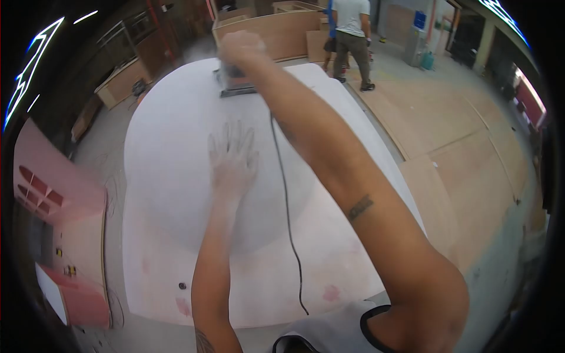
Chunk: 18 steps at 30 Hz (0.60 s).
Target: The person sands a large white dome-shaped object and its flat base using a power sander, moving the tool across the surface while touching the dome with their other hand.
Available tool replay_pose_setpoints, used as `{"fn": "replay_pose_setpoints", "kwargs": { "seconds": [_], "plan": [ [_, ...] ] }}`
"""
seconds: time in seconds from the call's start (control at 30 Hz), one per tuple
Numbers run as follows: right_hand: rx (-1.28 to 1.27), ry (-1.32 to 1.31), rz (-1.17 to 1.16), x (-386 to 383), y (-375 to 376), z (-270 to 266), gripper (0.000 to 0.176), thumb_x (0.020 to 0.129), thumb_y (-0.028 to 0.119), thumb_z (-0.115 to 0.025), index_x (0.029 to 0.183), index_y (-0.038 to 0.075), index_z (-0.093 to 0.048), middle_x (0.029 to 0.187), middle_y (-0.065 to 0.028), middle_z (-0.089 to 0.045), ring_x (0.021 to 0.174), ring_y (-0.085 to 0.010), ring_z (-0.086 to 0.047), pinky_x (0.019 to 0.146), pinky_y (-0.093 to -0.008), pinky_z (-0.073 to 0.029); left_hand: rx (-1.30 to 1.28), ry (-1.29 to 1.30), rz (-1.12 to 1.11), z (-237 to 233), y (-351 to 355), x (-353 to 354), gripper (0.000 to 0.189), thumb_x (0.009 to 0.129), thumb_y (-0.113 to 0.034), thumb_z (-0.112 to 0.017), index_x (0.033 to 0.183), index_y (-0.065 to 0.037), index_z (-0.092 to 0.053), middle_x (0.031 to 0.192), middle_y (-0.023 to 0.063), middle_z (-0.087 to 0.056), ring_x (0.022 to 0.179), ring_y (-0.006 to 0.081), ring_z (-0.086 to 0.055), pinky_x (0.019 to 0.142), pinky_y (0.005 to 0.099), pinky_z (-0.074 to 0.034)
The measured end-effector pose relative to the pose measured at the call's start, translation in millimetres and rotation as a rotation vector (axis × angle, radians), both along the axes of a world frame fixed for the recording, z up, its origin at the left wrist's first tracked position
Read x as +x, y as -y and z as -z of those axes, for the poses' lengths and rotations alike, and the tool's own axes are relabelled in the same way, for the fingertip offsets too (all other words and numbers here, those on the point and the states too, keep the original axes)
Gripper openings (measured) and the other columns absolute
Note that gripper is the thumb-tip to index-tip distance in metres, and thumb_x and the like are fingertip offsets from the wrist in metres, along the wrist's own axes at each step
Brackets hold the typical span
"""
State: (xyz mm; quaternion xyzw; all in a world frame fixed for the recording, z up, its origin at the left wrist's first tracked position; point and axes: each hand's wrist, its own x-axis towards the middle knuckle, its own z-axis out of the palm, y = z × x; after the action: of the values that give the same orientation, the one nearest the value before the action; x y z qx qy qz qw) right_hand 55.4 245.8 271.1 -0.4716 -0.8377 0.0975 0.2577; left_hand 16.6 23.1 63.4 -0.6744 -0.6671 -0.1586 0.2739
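And the right hand (242, 47) grips the sander (238, 83) near the panel's (168, 135) far edge, best kept flat and lightly pressed, cord (285, 182) clear, while the left hand (231, 165) spreads open on the surface.

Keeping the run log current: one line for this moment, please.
right hand gripping power tool | left hand flat on white board | cord across board
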Motion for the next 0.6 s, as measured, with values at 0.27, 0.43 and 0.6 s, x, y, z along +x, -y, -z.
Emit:
{"fn": "replay_pose_setpoints", "kwargs": {
  "seconds": [0.27, 0.43, 0.6],
  "plan": [
    [0.199, -0.035, -0.083, 11, 64, 7, 0.040, 0.089, 0.027, -0.076, 0.124, 0.009, -0.082, 0.137, -0.0197, -0.065, 0.131, -0.0407, -0.060, 0.087, -0.0479, -0.060, -0.103, -0.105, 0.125, 1, 19, 7, 0.048, 0.106, -0.028, -0.059, 0.152, -0.016, -0.064, 0.173, 0.0096, -0.043, 0.163, 0.0357, -0.030, 0.135, 0.0572, -0.019],
    [0.267, -0.084, -0.104, 13, 76, 16, 0.039, 0.085, 0.028, -0.080, 0.119, 0.008, -0.083, 0.134, -0.0203, -0.065, 0.130, -0.0395, -0.061, 0.092, -0.0470, -0.058, 0.019, -0.117, -0.001, -31, 42, -44, 0.057, 0.108, -0.031, -0.059, 0.164, -0.023, -0.052, 0.177, 0.0066, -0.037, 0.165, 0.0337, -0.029, 0.135, 0.0559, -0.020],
    [0.212, 0.017, -0.036, 10, 82, 16, 0.039, 0.088, 0.027, -0.077, 0.122, 0.009, -0.082, 0.136, -0.0194, -0.067, 0.132, -0.0418, -0.061, 0.096, -0.0482, -0.058, 0.087, 0.027, -0.271, -53, 24, -144, 0.060, 0.113, -0.047, -0.048, 0.169, -0.027, -0.043, 0.179, 0.0064, -0.033, 0.164, 0.0329, -0.030, 0.134, 0.0565, -0.019]
  ]
}}
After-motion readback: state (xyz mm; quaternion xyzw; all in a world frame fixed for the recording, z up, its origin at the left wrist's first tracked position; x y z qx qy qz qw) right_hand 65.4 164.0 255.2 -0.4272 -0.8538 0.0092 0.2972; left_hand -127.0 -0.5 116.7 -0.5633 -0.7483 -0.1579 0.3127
